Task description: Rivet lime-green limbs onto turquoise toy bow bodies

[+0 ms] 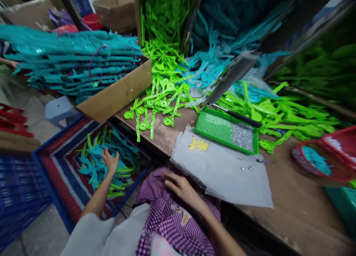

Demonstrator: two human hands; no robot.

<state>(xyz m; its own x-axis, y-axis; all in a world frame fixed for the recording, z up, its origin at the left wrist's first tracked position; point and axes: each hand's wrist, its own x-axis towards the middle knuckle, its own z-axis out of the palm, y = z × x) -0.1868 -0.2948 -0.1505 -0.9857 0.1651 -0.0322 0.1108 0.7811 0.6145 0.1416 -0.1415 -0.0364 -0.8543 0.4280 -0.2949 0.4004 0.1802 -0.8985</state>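
Note:
My left hand (110, 161) reaches down into a blue crate lined with striped cloth (59, 167), fingers spread over a heap of teal and green plastic pieces (96, 163); it touches them but grips nothing that I can see. My right hand (180, 187) rests flat with loose fingers on purple checked cloth (167, 215) in my lap, just below the edge of a grey cloth (222, 170) lying on the wooden table (292, 211). The grey cloth bears a yellow cartoon figure (198, 144) and a few small silver bits (247, 168).
Loose bright green pieces (158, 100) cover the table's far side. A green mesh tray with silver bits (226, 130) lies past the grey cloth. A cardboard box of stacked teal pieces (75, 63) sits left. Red baskets (322, 156) stand right, a dark blue crate (19, 189) lower left.

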